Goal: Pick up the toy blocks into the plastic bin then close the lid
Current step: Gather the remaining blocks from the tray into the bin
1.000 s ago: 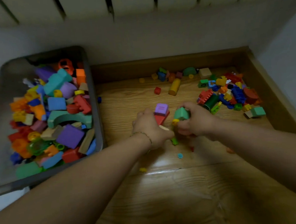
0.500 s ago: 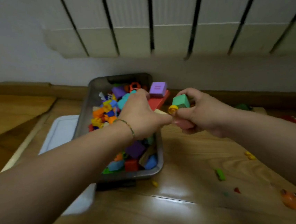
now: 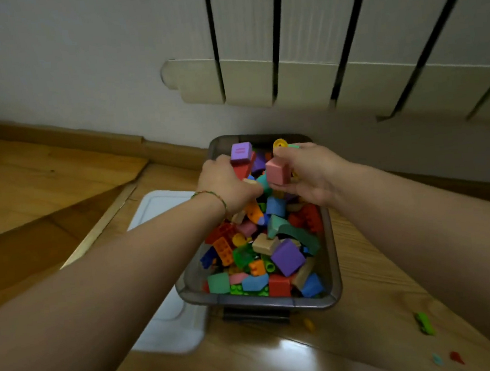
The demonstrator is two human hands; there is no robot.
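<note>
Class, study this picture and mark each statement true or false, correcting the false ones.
1. The left hand holds a purple block over the bin. True.
2. The white lid is closed on the bin. False: it lies on the floor at the bin's left side.
3. The right hand grips a pink block. True.
4. The bin has nothing in it. False: it is heaped with coloured blocks.
5. A green piece lies on the floor outside the bin. True.
</note>
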